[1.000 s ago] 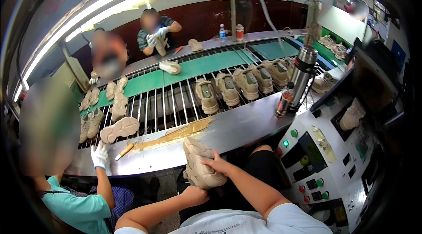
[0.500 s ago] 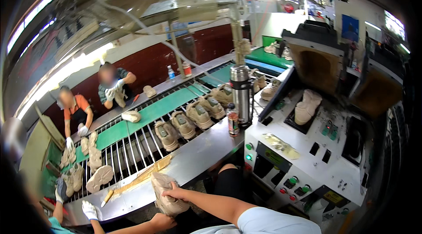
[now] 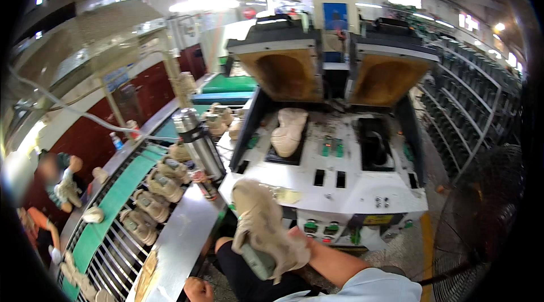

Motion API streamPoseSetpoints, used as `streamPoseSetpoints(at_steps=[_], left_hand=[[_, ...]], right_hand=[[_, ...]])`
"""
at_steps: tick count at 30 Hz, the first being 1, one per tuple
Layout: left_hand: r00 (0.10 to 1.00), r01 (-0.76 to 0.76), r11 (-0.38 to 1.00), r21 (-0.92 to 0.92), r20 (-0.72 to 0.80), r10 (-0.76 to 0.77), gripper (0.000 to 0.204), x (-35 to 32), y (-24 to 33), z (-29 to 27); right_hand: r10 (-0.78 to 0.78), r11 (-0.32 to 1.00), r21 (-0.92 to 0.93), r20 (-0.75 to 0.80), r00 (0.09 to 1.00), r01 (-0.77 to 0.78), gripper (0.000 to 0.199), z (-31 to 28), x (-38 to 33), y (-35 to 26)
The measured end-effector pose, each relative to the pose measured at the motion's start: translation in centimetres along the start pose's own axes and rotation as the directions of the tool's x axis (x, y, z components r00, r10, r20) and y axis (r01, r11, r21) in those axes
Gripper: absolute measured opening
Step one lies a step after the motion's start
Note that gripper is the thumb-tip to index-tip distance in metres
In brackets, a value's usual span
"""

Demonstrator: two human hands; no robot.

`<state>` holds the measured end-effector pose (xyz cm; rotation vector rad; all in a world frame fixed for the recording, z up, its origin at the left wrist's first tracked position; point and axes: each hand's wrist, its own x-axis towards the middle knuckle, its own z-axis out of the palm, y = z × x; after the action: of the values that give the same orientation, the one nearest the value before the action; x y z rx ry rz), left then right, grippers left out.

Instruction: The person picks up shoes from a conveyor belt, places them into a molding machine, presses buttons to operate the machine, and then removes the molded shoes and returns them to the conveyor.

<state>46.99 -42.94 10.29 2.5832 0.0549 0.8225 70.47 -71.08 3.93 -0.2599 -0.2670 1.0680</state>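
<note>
I find the beige shoe (image 3: 265,228) before the machine's (image 3: 360,200) left half, my right hand (image 3: 298,238) gripping its right side at the nearer end. My left hand (image 3: 198,289), short of the machine, is cut off; its closure I cannot tell. I judge the shoe light, grippy, soft above, stiff-soled, best held by its sides. Its long axis runs toward the machine, far end leaning left; toe end uncertain.

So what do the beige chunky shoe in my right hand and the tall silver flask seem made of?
The beige chunky shoe looks matte, perhaps synthetic leather or fabric; its surface is dull, but blur leaves it open. The tall silver flask is likely smooth stainless steel, judging by its bright metallic reflections.
</note>
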Motion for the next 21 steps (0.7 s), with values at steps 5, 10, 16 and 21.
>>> streamPoseSetpoints(at_steps=[5, 10, 16, 21], left_hand=[[0.962, 0.181, 0.983, 0.040, -0.214, -0.169, 0.031, -0.4, -11.4, 8.4], [0.831, 0.531, 0.847, 0.012, -0.202, -0.518, 0.026, -1.7, -21.1, 12.1], [0.804, 0.536, 0.841, -0.081, -0.256, -0.537, 0.030, -2.4, -22.8, 13.3], [0.858, 0.416, 0.905, 0.088, -0.368, -0.358, 0.030, -4.0, -24.5, 13.8]], right_hand=[[-0.342, 0.935, -0.154, -0.144, 0.929, 0.320, 0.070, 3.5, -13.5, -14.4], [-0.878, 0.423, -0.884, -0.347, 0.331, 0.197, 0.089, 7.9, -20.5, -26.9], [-0.999, 0.035, -0.867, -0.035, -0.009, -0.497, 0.111, 12.0, -21.0, -39.6], [-0.968, 0.231, -0.588, -0.219, -0.123, -0.775, 0.115, 11.9, -16.7, -45.1]])
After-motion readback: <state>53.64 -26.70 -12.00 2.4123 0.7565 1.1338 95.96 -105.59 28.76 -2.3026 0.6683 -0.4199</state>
